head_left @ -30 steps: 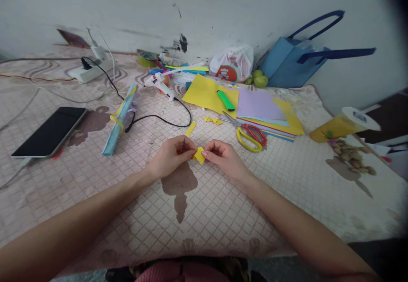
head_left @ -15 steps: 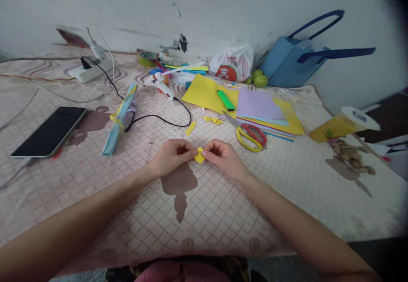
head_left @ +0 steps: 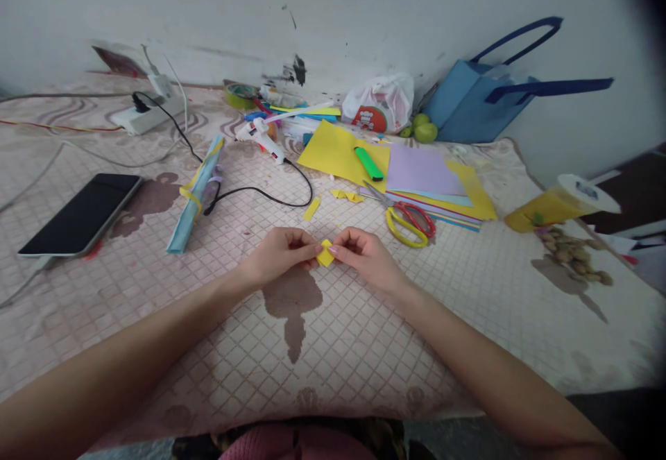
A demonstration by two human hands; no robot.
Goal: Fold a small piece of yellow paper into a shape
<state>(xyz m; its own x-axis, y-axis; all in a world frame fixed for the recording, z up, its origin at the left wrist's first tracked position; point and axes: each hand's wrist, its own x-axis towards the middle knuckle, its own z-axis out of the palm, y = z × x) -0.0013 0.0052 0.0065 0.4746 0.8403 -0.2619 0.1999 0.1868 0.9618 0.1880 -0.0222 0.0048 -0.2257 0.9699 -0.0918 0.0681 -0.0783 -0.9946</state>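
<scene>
A small piece of yellow paper [head_left: 325,255] is pinched between my two hands, one corner turned toward me. My left hand [head_left: 281,254] grips its left side with thumb and fingertips. On the opposite side, my right hand [head_left: 365,255] has its thumb and fingers closed on the paper. The paper looks folded, though the fingertips cover part of it. Just beyond the hands lie yellow paper scraps [head_left: 347,196] and a short yellow strip [head_left: 311,208]. Scissors [head_left: 407,227] with red and yellow handles rest to the right of them.
A glue gun [head_left: 261,139] with a black cord lies behind. Coloured sheets [head_left: 424,172] carry a green cutter [head_left: 368,164]. At left are a rolled blue paper [head_left: 195,196], a phone [head_left: 80,214] and a power strip [head_left: 150,114]. A blue bag [head_left: 463,103] stands at back right.
</scene>
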